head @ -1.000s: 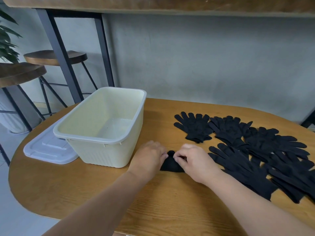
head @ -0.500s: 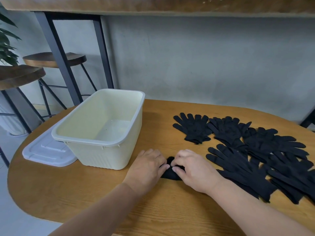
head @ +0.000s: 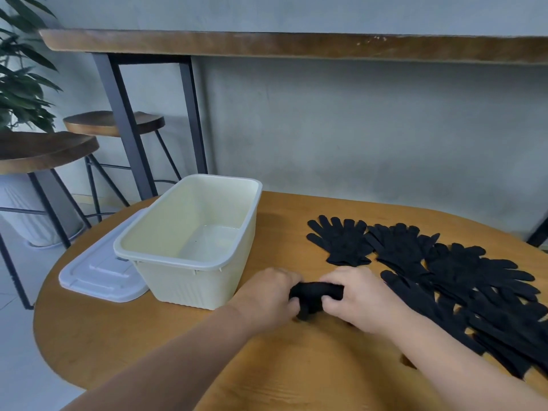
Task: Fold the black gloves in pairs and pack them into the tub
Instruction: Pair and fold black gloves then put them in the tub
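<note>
Both hands work a single folded bundle of black gloves [head: 315, 295] on the tabletop [head: 124, 327], just in front of the tub [head: 189, 259]. The left hand [head: 267, 295] curls its fingers round the bundle's left end; the right hand [head: 358, 298] grips the right end, fingers wrapped over the top. The tub stands open and holds no gloves, its lid [head: 98, 274] lying flat beside it on the left. The remaining loose gloves [head: 444, 271] lie spread in overlapping rows to the right.

To complete this step well, keep the two ends compressed evenly so the layers do not spring apart. Lift the bundle as one piece, clear the near rim of the tub, and seat it against a corner, leaving room for further pairs.
</note>
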Demonstrator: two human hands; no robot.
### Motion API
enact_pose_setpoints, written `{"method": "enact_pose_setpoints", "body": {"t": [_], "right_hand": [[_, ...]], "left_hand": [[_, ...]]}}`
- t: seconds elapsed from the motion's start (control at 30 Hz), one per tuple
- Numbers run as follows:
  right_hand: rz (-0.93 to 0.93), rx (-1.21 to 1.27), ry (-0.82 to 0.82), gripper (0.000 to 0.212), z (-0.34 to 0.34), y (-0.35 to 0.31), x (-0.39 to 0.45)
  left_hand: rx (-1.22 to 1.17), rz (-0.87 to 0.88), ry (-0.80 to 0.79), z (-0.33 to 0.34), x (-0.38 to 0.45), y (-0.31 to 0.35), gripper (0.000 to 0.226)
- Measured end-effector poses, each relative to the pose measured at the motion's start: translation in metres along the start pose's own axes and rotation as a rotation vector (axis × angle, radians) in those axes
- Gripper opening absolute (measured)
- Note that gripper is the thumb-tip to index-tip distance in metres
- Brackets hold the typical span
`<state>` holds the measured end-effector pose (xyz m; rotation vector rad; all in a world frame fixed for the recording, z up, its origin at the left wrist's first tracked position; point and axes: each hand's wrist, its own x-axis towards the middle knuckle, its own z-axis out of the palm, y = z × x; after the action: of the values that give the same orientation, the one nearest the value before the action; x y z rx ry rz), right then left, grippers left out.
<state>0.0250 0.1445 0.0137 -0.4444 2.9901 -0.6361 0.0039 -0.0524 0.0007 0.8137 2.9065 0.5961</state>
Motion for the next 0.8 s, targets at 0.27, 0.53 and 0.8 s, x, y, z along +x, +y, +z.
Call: {"method": "enact_pose_setpoints", "body": {"t": [0.27,0.53,0.8], "right_hand": [[-0.014,0.223,0.102,0.017,-0.108,-0.044,0.025],[-0.119,0.039,0.293,0.011,-0.119,-0.11,0.119],[-0.166,-0.333,0.077,0.016,-0.055,-0.149,0.211]], "left_hand": [[-0.016,0.01,0.161,-0.125,0.022,0.027,0.019],[0.223,-0.064,0.281,-0.209,0.036,-0.031,0.02],[0.383,-0.235,0.102,-0.178,0.056,-0.118,0.018]]}}
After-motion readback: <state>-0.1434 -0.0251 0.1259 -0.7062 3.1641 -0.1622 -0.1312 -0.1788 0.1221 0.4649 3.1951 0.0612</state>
